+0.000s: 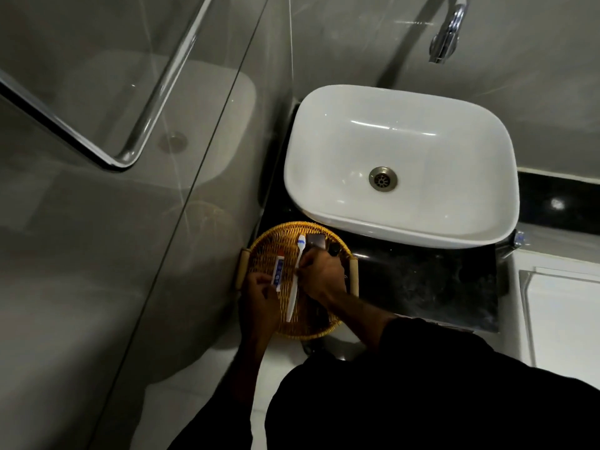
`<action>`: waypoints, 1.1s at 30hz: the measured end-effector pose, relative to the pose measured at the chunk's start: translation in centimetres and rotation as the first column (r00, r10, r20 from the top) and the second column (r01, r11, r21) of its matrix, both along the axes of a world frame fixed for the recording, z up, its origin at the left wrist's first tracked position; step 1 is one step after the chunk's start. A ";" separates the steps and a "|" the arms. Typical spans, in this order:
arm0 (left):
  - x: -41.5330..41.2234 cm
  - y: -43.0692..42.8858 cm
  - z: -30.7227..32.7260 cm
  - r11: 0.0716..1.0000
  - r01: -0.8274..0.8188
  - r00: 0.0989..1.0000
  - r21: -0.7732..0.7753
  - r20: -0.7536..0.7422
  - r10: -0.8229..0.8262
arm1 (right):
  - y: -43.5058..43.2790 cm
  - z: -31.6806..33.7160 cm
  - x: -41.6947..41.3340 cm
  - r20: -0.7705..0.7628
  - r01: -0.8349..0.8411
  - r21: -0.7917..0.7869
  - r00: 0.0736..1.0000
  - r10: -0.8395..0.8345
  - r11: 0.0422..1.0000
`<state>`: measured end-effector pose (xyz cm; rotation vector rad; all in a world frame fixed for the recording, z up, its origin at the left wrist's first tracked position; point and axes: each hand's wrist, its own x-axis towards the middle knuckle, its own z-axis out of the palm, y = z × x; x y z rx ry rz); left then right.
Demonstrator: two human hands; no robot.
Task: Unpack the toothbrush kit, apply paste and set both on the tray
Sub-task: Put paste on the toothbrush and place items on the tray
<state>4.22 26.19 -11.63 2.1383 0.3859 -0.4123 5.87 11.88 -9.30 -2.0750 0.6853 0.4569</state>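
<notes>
A round woven wicker tray (266, 245) with two wooden handles sits on the dark counter left of the sink. A white toothbrush (293, 293) with blue on its head lies lengthwise over the tray, head pointing away from me. My right hand (321, 274) pinches its neck from the right. A small white and blue toothpaste tube (278, 271) lies beside the brush on the left, and my left hand (259, 297) grips its near end.
A white basin (324, 151) stands behind the tray, a chrome tap (449, 30) above it. A dark square packet (316, 241) and a small dark bottle (333, 248) sit at the tray's far edge. A glass shower panel (181, 177) rises at left.
</notes>
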 end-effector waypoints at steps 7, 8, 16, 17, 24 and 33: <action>0.8 -0.8 0.3 0.998 0.026 1.000 0.052 -0.010 -0.025 | 1.0 -0.8 0.1 0.001 -0.121 -0.116 0.992 0.122 0.986; 0.9 -0.9 0.4 0.999 0.005 1.000 0.054 -0.017 -0.005 | 1.2 -0.8 0.1 0.003 -0.127 -0.125 0.992 0.128 0.984; 1.1 -1.6 0.7 0.993 -0.110 0.992 0.039 -0.055 0.112 | 1.3 -0.7 -0.4 0.049 -0.113 -0.144 0.991 0.121 0.983; 1.1 -1.6 0.7 0.992 -0.120 0.991 0.037 -0.056 0.122 | 1.3 -0.7 -0.5 0.062 -0.114 -0.149 0.990 0.124 0.982; 1.3 -1.6 0.6 0.988 -0.152 0.984 -0.031 -0.098 0.148 | 1.5 -0.7 -0.9 0.125 -0.120 -0.186 0.981 0.145 0.975; 0.6 -2.4 0.4 0.991 -0.108 0.994 0.084 -0.007 0.109 | 1.3 -1.1 -1.3 0.135 -0.130 -0.205 0.978 0.159 0.970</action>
